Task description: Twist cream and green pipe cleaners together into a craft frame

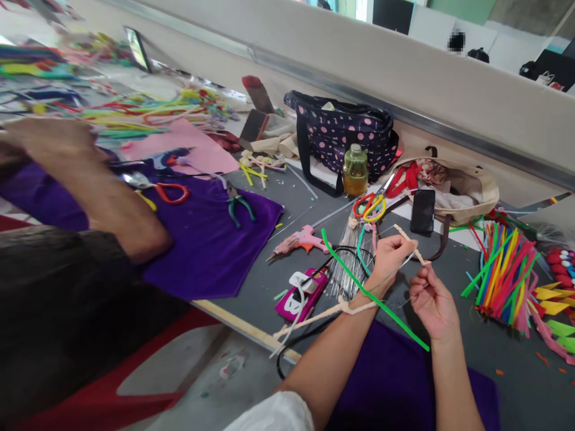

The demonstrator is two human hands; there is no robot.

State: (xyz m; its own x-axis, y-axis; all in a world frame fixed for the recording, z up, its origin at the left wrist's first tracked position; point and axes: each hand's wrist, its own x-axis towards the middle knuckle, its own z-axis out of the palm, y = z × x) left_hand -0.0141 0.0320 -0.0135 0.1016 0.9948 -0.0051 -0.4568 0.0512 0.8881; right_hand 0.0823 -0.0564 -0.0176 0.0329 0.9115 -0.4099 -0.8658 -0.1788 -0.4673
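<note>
A short peach pipe cleaner [401, 232] is pinched between the fingertips of my left hand [389, 258]. My right hand [435, 306] grips the lower end of the same piece between thumb and fingers. Thin wires run close to both hands; where they start is hard to make out. A long green pipe cleaner [404, 324] lies slantwise across my left wrist. Another peach pipe cleaner [314, 317], with a loop in it, reaches from that wrist to the table edge. Behind my left hand lies a bundle of thin wires [345, 272].
A pink glue gun [300, 240], a magenta power strip [302, 296], scissors [374, 206] and a phone [423, 211] lie nearby. Coloured pipe cleaners [505, 275] are heaped at right. On the left, a co-worker's arm [94, 185] extends over purple cloth [211, 263] with pliers [239, 206].
</note>
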